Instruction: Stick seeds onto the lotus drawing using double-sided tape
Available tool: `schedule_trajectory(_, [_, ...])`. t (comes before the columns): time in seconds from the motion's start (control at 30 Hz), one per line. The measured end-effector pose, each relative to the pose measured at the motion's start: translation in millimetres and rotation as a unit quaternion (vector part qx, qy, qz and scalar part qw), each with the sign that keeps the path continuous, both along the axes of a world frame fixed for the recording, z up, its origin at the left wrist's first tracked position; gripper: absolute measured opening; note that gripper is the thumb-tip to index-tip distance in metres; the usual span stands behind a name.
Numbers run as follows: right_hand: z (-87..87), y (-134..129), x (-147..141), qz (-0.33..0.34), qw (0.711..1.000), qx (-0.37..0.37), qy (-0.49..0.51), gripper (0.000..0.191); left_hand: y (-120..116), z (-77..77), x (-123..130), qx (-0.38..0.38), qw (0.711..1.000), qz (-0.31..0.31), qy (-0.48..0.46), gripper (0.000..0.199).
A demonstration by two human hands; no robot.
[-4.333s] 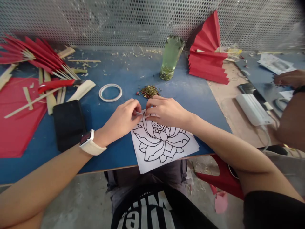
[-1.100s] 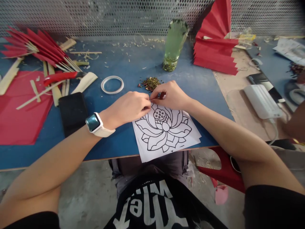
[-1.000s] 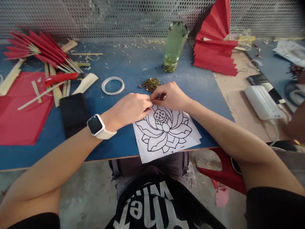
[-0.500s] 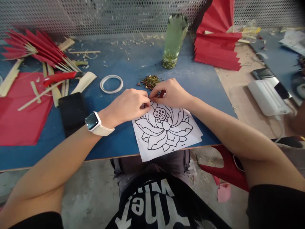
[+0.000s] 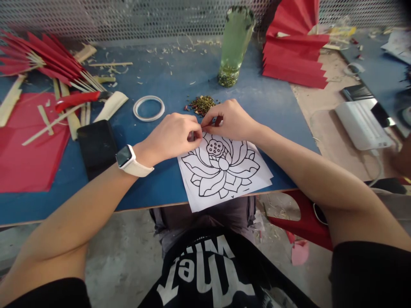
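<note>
My left hand [image 5: 180, 134] and my right hand [image 5: 228, 120] meet fingertip to fingertip over the upper edge of the paper with the lotus drawing [image 5: 224, 175]. Both are closed in a pinch; whatever lies between the fingers is too small or hidden to name. The drawing has black outlines on white, with a second sheet showing beneath it. It lies at the table's front edge, its near corner sticking out past it. Just beyond my fingers is a small heap of green, brown and reddish grains [image 5: 202, 105].
Left of the grains lies a white tape roll [image 5: 148, 108]. A black phone [image 5: 97, 147], red-handled cutter [image 5: 78, 100], wood strips, red paper [image 5: 28, 149] and a folded red fan [image 5: 54, 60] fill the left. A tall glass [image 5: 236, 47], red pleated paper [image 5: 293, 60] and white power bank [image 5: 362, 125] stand right.
The view has tipped slightly, so the tabletop things sit a little higher in the picture. My hands keep the same pinched pose at the paper's upper edge.
</note>
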State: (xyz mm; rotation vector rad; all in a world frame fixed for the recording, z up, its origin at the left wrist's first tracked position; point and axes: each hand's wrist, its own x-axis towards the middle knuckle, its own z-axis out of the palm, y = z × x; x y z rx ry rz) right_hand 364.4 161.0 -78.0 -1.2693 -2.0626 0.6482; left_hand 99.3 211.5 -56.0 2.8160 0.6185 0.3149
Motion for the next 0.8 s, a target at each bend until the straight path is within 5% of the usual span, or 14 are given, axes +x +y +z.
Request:
schedule_trajectory(0.23, [-1.2,0,0,0.008,1.000,0.014,0.008,0.018,-6,4.2,-2,-0.013,1.000,-0.011,0.005,0.026])
schedule_trajectory(0.5, [-2.8,2,1,0.000,1.000,0.008,0.001,0.017,7,-8.0,1,0.009,0.999,0.036,0.003,0.027])
schedule_trajectory(0.8, [1.0,-1,-1,-0.001,1.000,-0.005,-0.003,0.016,-3,2.7,-4,-0.041,0.999,-0.014,-0.015,0.021])
